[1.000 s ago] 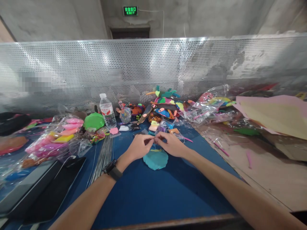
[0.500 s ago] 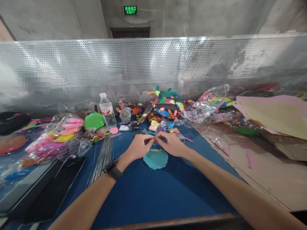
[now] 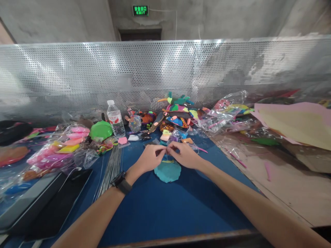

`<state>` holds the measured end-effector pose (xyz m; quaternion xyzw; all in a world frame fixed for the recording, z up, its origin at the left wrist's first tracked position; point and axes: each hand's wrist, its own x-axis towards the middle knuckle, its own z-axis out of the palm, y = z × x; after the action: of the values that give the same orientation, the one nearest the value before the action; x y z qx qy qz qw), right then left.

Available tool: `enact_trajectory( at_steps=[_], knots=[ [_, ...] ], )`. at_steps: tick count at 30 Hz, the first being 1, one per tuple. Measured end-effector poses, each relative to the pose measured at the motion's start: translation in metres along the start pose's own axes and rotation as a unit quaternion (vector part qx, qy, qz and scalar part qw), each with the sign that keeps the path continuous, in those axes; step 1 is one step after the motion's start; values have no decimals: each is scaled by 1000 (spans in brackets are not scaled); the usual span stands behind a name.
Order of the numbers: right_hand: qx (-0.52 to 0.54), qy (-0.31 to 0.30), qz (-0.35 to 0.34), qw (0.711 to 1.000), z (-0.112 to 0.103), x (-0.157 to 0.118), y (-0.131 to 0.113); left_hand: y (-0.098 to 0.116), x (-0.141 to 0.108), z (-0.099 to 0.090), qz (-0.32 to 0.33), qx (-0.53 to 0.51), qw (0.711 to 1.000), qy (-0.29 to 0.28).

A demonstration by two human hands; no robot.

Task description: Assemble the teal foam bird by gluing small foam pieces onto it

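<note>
My left hand (image 3: 151, 157) and my right hand (image 3: 184, 155) meet fingertip to fingertip above the far edge of a flat, round turquoise clay piece (image 3: 168, 172). Both are closed in a pinch; whatever lies between the fingertips is too small or hidden to name. The turquoise piece rests on the blue table mat (image 3: 160, 210), its edge uneven, with a thin yellow strip (image 3: 168, 161) near its far side. Just beyond my fingers are small blocks of clay, among them a cream and pink one (image 3: 166, 134) and an orange one (image 3: 187, 141).
Bundled thin wires (image 3: 113, 165), a phone (image 3: 58, 206) and bagged clay (image 3: 69, 144) lie left. A water bottle (image 3: 116, 119) stands behind. Colourful clay figures (image 3: 177, 112) line the perforated metal screen (image 3: 165, 65). Plastic bags (image 3: 223, 115) and pink paper (image 3: 292, 124) are at right.
</note>
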<state>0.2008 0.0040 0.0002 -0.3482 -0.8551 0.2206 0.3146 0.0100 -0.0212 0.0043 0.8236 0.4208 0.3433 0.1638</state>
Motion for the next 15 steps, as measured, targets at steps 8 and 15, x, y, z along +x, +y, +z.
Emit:
enact_trajectory(
  at_steps=[8, 15],
  knots=[
    [-4, 9, 9, 1000, 3, 2, 2, 0, 0, 2, 5, 33, 999, 0],
    [-4, 16, 2, 1000, 6, 2, 1, -4, 1, 4, 0, 31, 999, 23]
  ],
)
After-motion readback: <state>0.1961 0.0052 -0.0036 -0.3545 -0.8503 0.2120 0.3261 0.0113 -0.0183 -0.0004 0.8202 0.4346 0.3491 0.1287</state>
